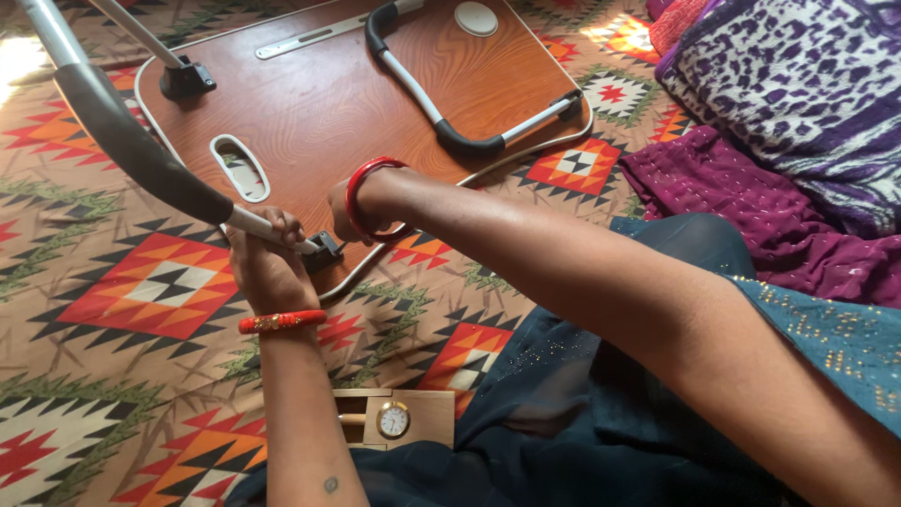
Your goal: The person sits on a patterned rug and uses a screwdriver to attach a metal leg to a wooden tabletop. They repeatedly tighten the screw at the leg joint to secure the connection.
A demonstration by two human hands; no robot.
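The folding table [357, 103] lies upside down on the patterned bedsheet [113, 310]. At its near edge the left hand [266, 252] is closed around the raised metal leg [141, 150] by its hinge [324, 249]. The right hand [345, 208] touches that edge; its fingers are hidden. A small wooden clock [394, 419] sits nearer the person.

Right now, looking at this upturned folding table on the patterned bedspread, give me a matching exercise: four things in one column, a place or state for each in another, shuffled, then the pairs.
Things:
1. left hand
2. far table leg
3. small clock
4. purple spotted cloth

Places or states:
A. folded flat against the table's underside
B. top right corner
C. gripping the near table leg
D. set in a wooden block near the lap

Pairs: 1-C, 2-A, 3-D, 4-B
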